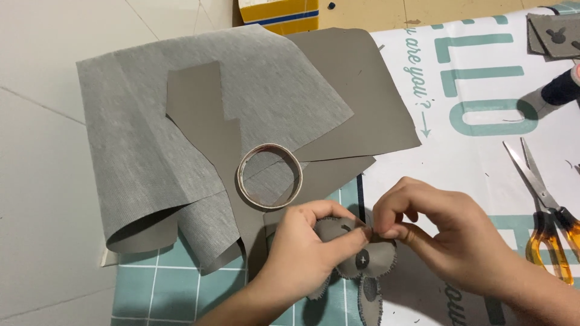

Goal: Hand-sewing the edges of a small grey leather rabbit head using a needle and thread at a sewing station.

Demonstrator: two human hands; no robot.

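We have both hands down at the bottom edge of the head view, working one small piece between them. Our left hand (302,250) curls its fingers around a grey leatherette cutout (362,265), thumb pressed on its top lobe, so that hand is clamped on it. Our right hand (441,226) comes in from the other side, thumb and forefinger pinched tight on the upper edge of the same cutout, the other fingers folded under. The piece has pinked, zigzag edges, several rounded lobes, and a small dark cross mark on the middle lobe. It sits just above the teal grid cutting mat (181,284), between our two hands.

Just above our left hand lies a tape ring (269,175), flat on the material, apart from our fingers. Under and behind it spreads a big sheet of grey fabric-backed leatherette (151,139), one corner folded over, with a smooth taupe strip (202,115) lying across it and a second taupe sheet (362,90) to its right.

Off to the right, well clear of our right hand, amber-handled scissors (541,205) rest on the white printed banner (459,151). Top right corner, more small grey cut pieces (556,33) sit stacked. A yellow box (279,15) peeks in at the top edge.
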